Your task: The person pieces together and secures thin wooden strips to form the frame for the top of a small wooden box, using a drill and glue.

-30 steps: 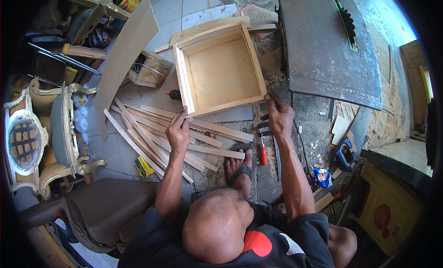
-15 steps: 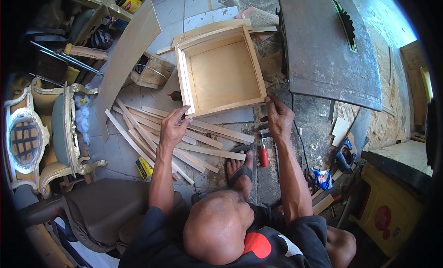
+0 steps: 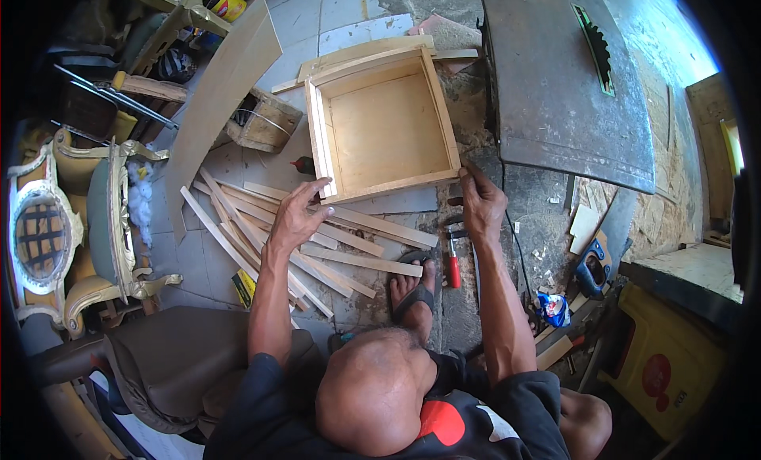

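A shallow wooden box lies open-side up on the floor at about 12 o'clock from the person, who crouches over it. The left hand reaches to the box's near left corner, at 11 o'clock, fingers spread and curled, the tips touching the front rail; it looks like a loose hold rather than a firm clasp. The right hand sits at the near right corner, at 1 o'clock, fingertips pinching or pressing the edge; whether it truly grips the wood I cannot tell.

Between the hands and the body lies a fan of thin slats, spreading toward 10 o'clock. A red-handled clamp lies at 1 o'clock, just beside a sandalled foot. A table saw stands at 2 o'clock, its blade exposed, near the box's right side.

The risks, as I judge them: with only fingertips at two corners, the box could slip or rack out of square if lifted or dragged. The loose slats underfoot could roll or trip. Any swing of the box rightward could knock it against the saw.
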`<state>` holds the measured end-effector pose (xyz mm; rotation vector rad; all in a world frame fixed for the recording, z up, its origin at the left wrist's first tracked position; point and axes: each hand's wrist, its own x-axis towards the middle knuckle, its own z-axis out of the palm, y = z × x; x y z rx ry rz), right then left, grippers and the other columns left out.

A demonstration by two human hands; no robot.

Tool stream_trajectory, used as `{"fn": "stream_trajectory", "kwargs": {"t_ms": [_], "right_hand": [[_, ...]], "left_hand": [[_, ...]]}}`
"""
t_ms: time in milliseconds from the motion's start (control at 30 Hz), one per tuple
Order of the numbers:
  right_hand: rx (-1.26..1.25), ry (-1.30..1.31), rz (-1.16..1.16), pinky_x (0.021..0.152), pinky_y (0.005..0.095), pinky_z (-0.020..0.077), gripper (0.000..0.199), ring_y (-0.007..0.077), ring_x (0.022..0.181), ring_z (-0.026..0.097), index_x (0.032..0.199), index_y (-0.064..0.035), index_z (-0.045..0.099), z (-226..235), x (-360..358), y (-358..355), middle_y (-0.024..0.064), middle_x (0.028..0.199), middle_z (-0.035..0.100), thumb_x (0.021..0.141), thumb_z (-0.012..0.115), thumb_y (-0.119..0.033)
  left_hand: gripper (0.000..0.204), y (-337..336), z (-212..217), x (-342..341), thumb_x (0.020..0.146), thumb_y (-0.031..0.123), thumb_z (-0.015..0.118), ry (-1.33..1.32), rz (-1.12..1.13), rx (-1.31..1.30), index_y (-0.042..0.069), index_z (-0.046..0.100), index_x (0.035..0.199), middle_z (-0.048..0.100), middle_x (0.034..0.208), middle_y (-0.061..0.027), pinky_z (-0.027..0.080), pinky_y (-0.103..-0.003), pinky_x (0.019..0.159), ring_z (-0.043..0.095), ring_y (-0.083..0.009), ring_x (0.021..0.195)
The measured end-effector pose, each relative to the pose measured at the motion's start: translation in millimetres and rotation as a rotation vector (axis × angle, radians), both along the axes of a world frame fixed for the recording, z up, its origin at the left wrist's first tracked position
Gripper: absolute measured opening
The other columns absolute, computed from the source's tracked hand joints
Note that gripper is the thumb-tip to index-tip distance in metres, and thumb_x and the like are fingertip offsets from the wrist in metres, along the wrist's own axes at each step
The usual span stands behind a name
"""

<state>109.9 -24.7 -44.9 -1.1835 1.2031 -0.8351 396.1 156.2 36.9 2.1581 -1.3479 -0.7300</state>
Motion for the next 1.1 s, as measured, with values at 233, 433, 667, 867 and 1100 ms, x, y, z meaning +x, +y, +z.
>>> {"fn": "stream_trajectory", "kwargs": {"t_ms": [233,433,667,867,1100], "right_hand": [[-0.005,-0.001,-0.003,0.066,0.0303,0.0568,0.035,0.0083,0.071,0.062,0.131,-0.0079,0.072,-3,1,2,0.0072,0.08,0.072,0.101,0.069,-0.027],[-0.054,0.098,0.018,0.071,0.0321,0.0567,0.034,0.0112,0.075,0.068,0.129,-0.0105,0.073,-1,2,1,0.0155,0.086,0.075,0.101,0.068,-0.029],[-0.083,0.12,-0.01,0.082,0.0353,0.0564,0.033,0.0184,0.089,0.074,0.128,-0.0112,0.073,-10,5,3,0.021,0.095,0.076,0.101,0.067,-0.03],[-0.037,0.083,0.005,0.072,0.0342,0.0573,0.033,0.0163,0.077,0.074,0.127,-0.0075,0.073,0,6,3,0.0198,0.087,0.075,0.101,0.066,-0.026],[0.042,-0.013,0.045,0.064,0.0334,0.0613,0.037,0.0221,0.074,0.076,0.134,-0.0049,0.067,15,7,4,0.0183,0.097,0.077,0.1,0.063,-0.022]], "left_hand": [[0.044,1,-3,8,0.082,0.005,0.078,-0.028,-0.01,-0.017,0.005,0.067,0.125,0.071,0.116,-0.0166,0.055,-0.039,0.093,0.069,-0.0323,0.107],[0.046,4,-12,1,0.083,0.001,0.077,-0.057,0.038,-0.068,0.006,0.068,0.127,0.072,0.113,-0.0164,0.056,-0.037,0.086,0.072,-0.0312,0.099],[0.047,4,-21,-11,0.085,-0.002,0.072,-0.147,0.095,-0.107,0.006,0.067,0.132,0.07,0.106,-0.0188,0.055,-0.04,0.083,0.07,-0.0357,0.094],[0.047,7,-26,-13,0.088,0.001,0.073,-0.307,-0.005,-0.156,0.005,0.064,0.135,0.069,0.106,-0.0183,0.055,-0.042,0.085,0.068,-0.0374,0.096],[0.046,10,-30,-5,0.087,0.001,0.075,-0.35,-0.064,-0.188,0.002,0.064,0.132,0.069,0.109,-0.0202,0.056,-0.042,0.086,0.069,-0.0392,0.099]]}}
